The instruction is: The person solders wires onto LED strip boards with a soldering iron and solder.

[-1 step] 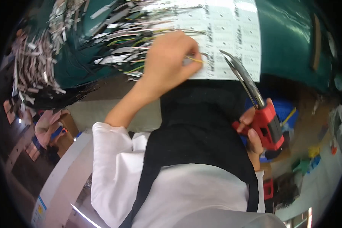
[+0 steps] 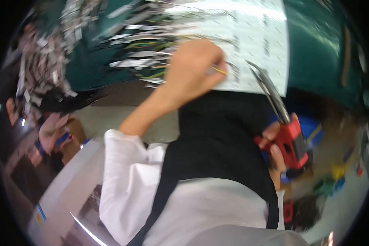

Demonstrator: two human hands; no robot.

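My left hand (image 2: 196, 67) is closed in a pinch over the left part of a white printed sheet (image 2: 252, 80). The end of a thin yellow wire (image 2: 219, 70) sticks out from its fingertips. Several thin wires (image 2: 147, 44) in black, yellow and green, many with white tags, run in from the left beside and under this hand. Low at the right, my right hand (image 2: 276, 153) grips the red-and-black handle of a hand tool (image 2: 292, 143). Its long, curved metal jaws (image 2: 271, 91) point up toward the sheet, apart from the left hand.
A green work surface (image 2: 315, 53) lies under the sheet. Bundles of tagged wires (image 2: 43, 65) hang at its left edge. Another person (image 2: 53, 131) is at the far left. Blue, green and yellow items (image 2: 330, 182) are blurred at the lower right.
Hands, sheet and wires all sit slightly lower and farther right in the picture, as the view has shifted. Both grips look the same.
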